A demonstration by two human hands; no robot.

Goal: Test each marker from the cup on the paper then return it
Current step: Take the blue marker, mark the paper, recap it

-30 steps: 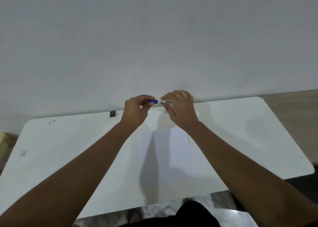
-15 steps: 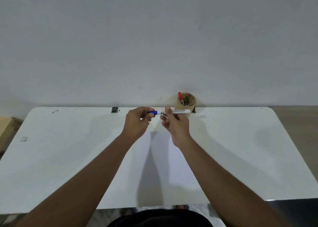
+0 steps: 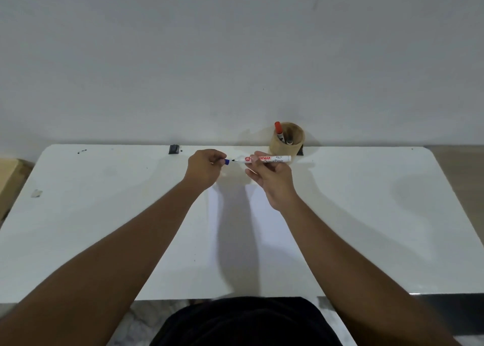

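Note:
My right hand [image 3: 272, 180] grips a white marker [image 3: 269, 159] that lies level, its dark tip pointing left. My left hand [image 3: 205, 168] pinches the marker's blue cap [image 3: 227, 161], a small gap away from the tip. Both hands hover above the far end of a white sheet of paper [image 3: 262, 241] lying on the white table [image 3: 104, 214]. A tan cup [image 3: 290, 146] stands at the table's back edge against the wall, just behind the marker. In the cup are a red-capped marker [image 3: 278, 130] and a dark-tipped one [image 3: 288, 140].
A small black clip [image 3: 174, 149] sits on the table's back edge to the left of my hands. A grey scrap [image 3: 36, 193] lies near the left edge. A cardboard box [image 3: 9, 178] stands off the left side. The wall rises directly behind the table.
The blue cap has come off the marker: half a second ago it was seated, now it is apart from the tip. The view has tilted, and the cup is now visible.

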